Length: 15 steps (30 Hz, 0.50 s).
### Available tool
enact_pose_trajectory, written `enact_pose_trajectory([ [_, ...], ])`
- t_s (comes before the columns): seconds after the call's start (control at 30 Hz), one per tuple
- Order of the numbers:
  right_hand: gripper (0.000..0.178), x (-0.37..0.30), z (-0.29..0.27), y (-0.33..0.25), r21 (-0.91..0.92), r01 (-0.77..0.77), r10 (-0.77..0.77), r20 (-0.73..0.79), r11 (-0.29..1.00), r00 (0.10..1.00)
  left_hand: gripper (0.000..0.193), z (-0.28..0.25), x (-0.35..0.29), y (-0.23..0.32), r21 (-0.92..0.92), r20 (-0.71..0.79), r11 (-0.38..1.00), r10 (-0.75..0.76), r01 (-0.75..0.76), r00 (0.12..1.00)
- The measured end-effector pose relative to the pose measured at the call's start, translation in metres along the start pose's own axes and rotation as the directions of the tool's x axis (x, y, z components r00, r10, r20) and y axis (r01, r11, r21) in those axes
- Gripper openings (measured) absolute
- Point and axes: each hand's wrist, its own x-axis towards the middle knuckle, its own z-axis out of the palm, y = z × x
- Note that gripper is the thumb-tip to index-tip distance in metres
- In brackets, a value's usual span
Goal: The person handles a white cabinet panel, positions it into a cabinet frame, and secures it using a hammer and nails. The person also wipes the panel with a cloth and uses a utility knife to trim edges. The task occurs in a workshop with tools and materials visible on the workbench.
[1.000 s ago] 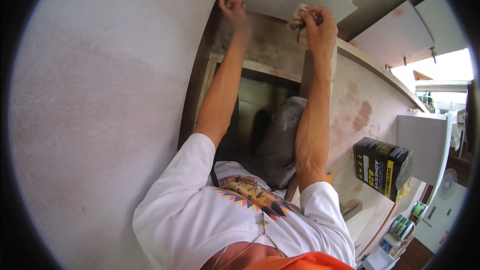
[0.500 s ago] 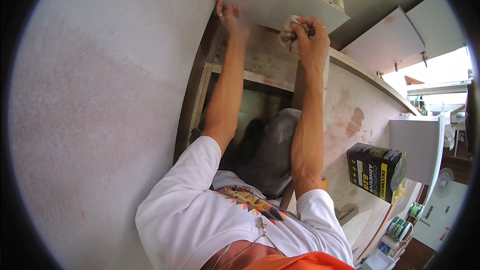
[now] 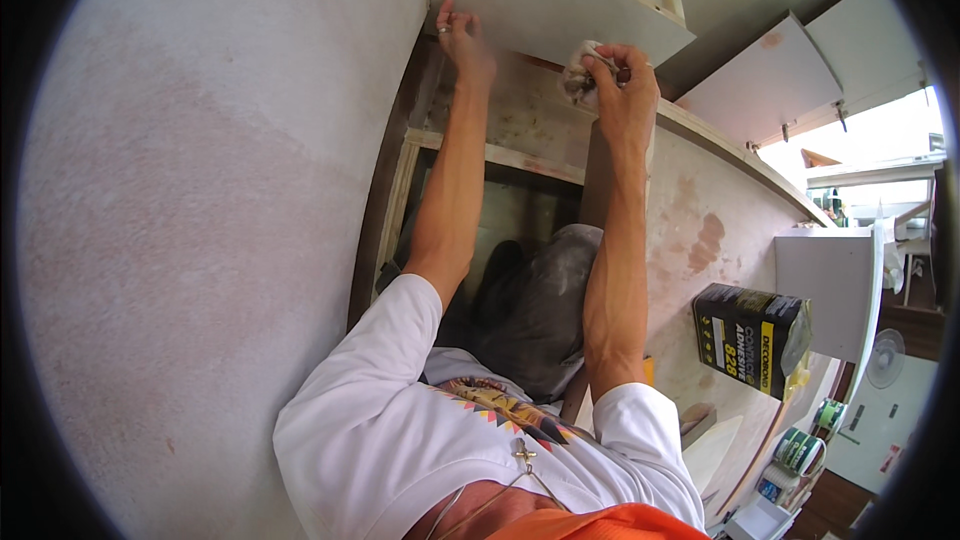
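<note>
My right hand (image 3: pixel 626 90) pinches a crumpled, stained white rag (image 3: pixel 578 78) between thumb and fingers, at the front edge of a pale grey panel (image 3: pixel 530 2). At the panel's left end, near the wall, my left hand (image 3: pixel 464 48) is raised with its fingers apart, one pointing up and the others bent. It seems to touch the panel, though blur hides the exact contact. Nothing shows in that hand. Beneath both arms lies an open wooden cabinet frame (image 3: pixel 535 162) with a dark interior.
A pale wall (image 3: pixel 180 240) rises close on my left. To the right, a black and yellow adhesive can (image 3: pixel 735 340) stands on a stained wooden board (image 3: pixel 720 205). Open cabinet doors (image 3: pixel 765 80) hang at the upper right. Green and white tape rolls (image 3: pixel 797 451) lie at the lower right.
The view has shifted slightly. My right hand with the rag sits a little lower against the panel's edge. My left hand stays at the panel's left end, its fingers slightly shifted.
</note>
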Motion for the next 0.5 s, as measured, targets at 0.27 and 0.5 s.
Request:
enact_pose_trajectory([
  [0.27, 0.020, 0.000, -0.002, 0.008, 0.001, 0.000, 0.001, -0.033, 1.000, 0.999, 0.040, 0.012, -0.019, 0.003, 0.062, -0.039, 0.998, 0.027, -0.024, 0.999],
  [0.5, 0.025, 0.025, 0.005, 0.073, 0.131, -0.025, 0.059, -0.259, 0.991, 0.964, 0.036, -0.019, -0.035, 0.029, 0.497, 0.131, 0.861, 0.052, -0.111, 0.990],
])
